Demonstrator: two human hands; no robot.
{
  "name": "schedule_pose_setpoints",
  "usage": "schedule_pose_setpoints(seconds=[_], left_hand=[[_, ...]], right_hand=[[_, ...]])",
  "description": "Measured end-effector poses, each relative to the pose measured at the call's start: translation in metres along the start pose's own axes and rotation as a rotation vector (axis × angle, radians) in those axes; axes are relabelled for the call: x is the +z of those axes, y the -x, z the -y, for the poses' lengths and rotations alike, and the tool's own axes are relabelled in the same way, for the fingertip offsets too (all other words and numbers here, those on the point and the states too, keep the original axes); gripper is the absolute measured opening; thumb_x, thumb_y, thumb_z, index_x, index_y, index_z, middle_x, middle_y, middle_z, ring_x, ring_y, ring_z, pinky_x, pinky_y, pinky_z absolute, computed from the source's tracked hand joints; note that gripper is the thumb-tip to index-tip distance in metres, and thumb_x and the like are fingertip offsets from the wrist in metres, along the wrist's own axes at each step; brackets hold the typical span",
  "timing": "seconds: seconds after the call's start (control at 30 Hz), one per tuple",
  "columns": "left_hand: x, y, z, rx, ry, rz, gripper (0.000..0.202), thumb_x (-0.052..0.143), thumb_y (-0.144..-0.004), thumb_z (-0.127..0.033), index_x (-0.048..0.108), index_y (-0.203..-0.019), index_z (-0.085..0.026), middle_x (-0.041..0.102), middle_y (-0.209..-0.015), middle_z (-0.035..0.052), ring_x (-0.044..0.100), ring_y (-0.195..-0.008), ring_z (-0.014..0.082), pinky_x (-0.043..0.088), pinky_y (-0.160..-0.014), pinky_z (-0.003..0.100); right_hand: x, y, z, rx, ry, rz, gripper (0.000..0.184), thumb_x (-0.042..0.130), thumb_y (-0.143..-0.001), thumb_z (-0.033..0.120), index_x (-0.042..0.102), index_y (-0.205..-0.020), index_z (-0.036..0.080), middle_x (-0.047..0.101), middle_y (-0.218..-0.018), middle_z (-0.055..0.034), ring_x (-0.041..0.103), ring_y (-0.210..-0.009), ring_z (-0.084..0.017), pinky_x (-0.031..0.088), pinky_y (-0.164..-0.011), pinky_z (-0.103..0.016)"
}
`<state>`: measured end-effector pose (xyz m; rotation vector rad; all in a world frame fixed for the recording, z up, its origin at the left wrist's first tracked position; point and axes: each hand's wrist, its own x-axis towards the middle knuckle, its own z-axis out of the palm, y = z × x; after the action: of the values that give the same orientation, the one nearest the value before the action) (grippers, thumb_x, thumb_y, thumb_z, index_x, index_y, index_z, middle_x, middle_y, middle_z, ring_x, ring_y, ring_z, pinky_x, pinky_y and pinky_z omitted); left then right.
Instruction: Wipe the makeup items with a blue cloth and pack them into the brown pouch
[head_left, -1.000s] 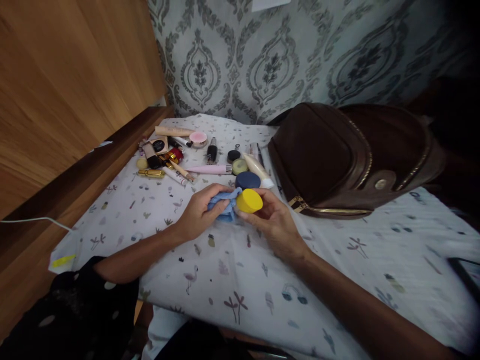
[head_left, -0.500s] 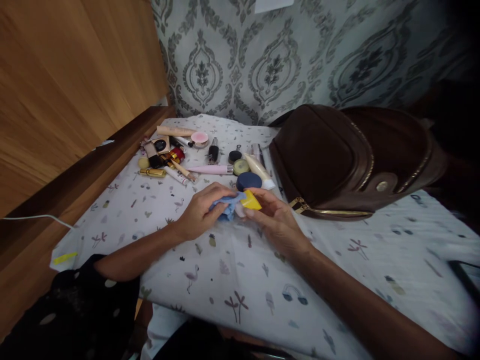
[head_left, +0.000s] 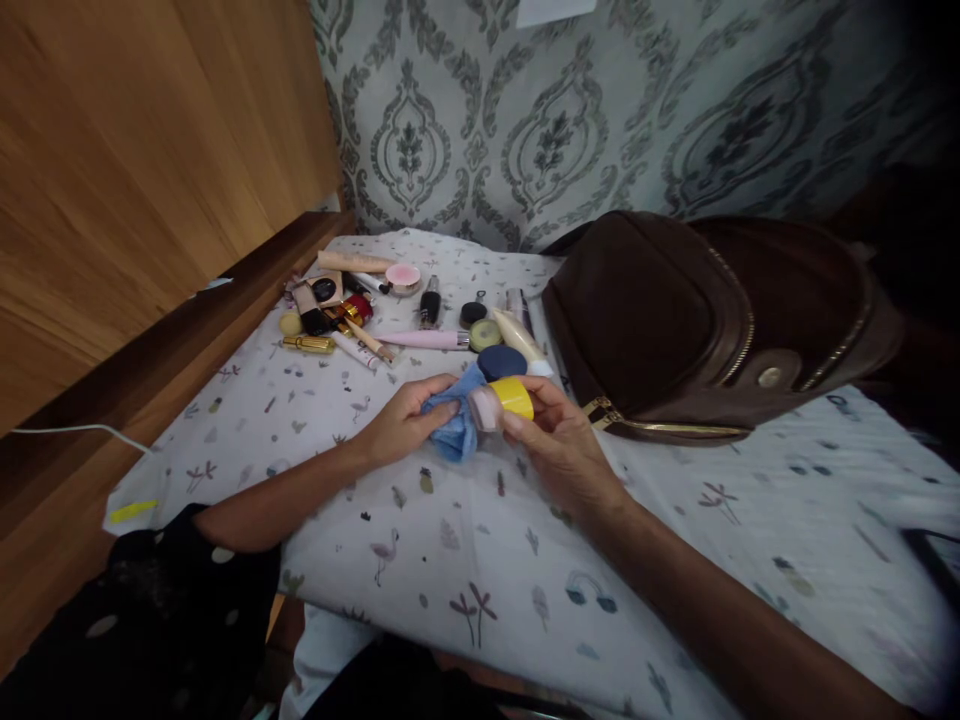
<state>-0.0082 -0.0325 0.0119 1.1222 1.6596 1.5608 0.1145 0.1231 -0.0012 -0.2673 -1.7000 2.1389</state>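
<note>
My right hand (head_left: pixel 559 440) grips a small jar with a yellow lid (head_left: pixel 504 403), tipped on its side so the pale base faces left. My left hand (head_left: pixel 401 420) is closed on a crumpled blue cloth (head_left: pixel 454 425) and presses it against the jar's base. Both hands hover just above the patterned white sheet (head_left: pixel 480 540), in front of a dark blue round lid (head_left: pixel 501 361).
A large brown leather bag (head_left: pixel 675 320) lies at the right. Several cosmetics are scattered behind the hands: a pink tube (head_left: pixel 424 339), a pink compact (head_left: pixel 403 277), a gold lipstick (head_left: pixel 306 343), a nail polish bottle (head_left: pixel 429 302). A wooden ledge (head_left: pixel 150 350) runs along the left.
My right hand has turned the jar from lid-up to lying on its side. My left hand keeps the blue cloth against it and has shifted to the base.
</note>
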Motion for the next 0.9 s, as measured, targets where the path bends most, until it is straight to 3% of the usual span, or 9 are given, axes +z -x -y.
schedule_pose_setpoints(seconds=[0.1,0.2,0.3,0.5,0.63,0.8,0.9], left_hand=[[0.001,0.001,0.000,0.064,-0.112,-0.059,0.034,0.053,-0.093,-0.038,0.066,-0.111,-0.013,0.065,-0.095,0.0053,0.061,-0.085,0.0176,0.050,-0.079,0.028],[0.002,0.004,-0.003,0.240,-0.305,-0.113,0.027,0.050,-0.096,-0.032,0.066,-0.106,-0.013,0.063,-0.098,0.0068,0.060,-0.092,0.0183,0.049,-0.086,0.030],[0.003,0.006,-0.005,0.423,-0.488,-0.126,0.025,0.045,-0.098,-0.024,0.065,-0.110,-0.015,0.062,-0.104,0.0089,0.059,-0.100,0.0186,0.049,-0.092,0.033],[0.007,0.011,-0.004,0.741,-0.862,-0.165,0.028,0.043,-0.097,-0.014,0.062,-0.117,-0.017,0.057,-0.116,0.0122,0.055,-0.106,0.0200,0.051,-0.092,0.038],[0.008,0.010,-0.002,0.908,-0.978,-0.164,0.025,0.045,-0.097,-0.014,0.063,-0.114,-0.019,0.056,-0.119,0.0120,0.055,-0.110,0.0220,0.051,-0.094,0.041],[0.004,0.009,0.000,0.934,-0.970,-0.144,0.024,0.046,-0.097,-0.014,0.065,-0.110,-0.021,0.057,-0.117,0.0114,0.055,-0.113,0.0232,0.052,-0.093,0.042],[0.003,0.010,-0.001,0.885,-0.905,-0.137,0.026,0.043,-0.096,-0.010,0.064,-0.108,-0.020,0.057,-0.116,0.0115,0.057,-0.109,0.0206,0.053,-0.091,0.038]], right_hand=[[0.000,-0.001,-0.001,-0.003,0.018,-0.002,0.041,0.087,-0.063,0.040,0.063,-0.093,0.025,0.064,-0.080,0.0025,0.058,-0.068,-0.012,0.049,-0.059,-0.024],[-0.001,-0.001,-0.002,-0.007,0.055,-0.014,0.045,0.085,-0.067,0.038,0.064,-0.106,0.027,0.062,-0.078,0.0041,0.054,-0.063,-0.010,0.047,-0.056,-0.024],[-0.003,-0.001,-0.005,0.002,0.082,-0.023,0.049,0.084,-0.069,0.037,0.065,-0.113,0.027,0.063,-0.078,0.0044,0.054,-0.061,-0.009,0.049,-0.060,-0.025],[-0.002,0.000,-0.004,0.129,-0.158,-0.021,0.044,0.085,-0.067,0.043,0.065,-0.102,0.027,0.070,-0.089,0.0017,0.065,-0.080,-0.014,0.057,-0.074,-0.030],[0.003,0.002,0.004,0.170,-0.238,-0.022,0.037,0.082,-0.071,0.044,0.065,-0.099,0.025,0.072,-0.092,0.0003,0.066,-0.080,-0.014,0.057,-0.076,-0.028],[0.007,0.003,0.012,0.243,-0.290,0.054,0.044,0.069,-0.078,0.061,0.065,-0.100,0.024,0.072,-0.090,-0.0021,0.065,-0.073,-0.016,0.054,-0.061,-0.026],[0.007,0.003,0.013,0.282,-0.294,0.110,0.043,0.070,-0.077,0.061,0.066,-0.097,0.023,0.069,-0.079,0.0000,0.058,-0.059,-0.012,0.049,-0.052,-0.023]])
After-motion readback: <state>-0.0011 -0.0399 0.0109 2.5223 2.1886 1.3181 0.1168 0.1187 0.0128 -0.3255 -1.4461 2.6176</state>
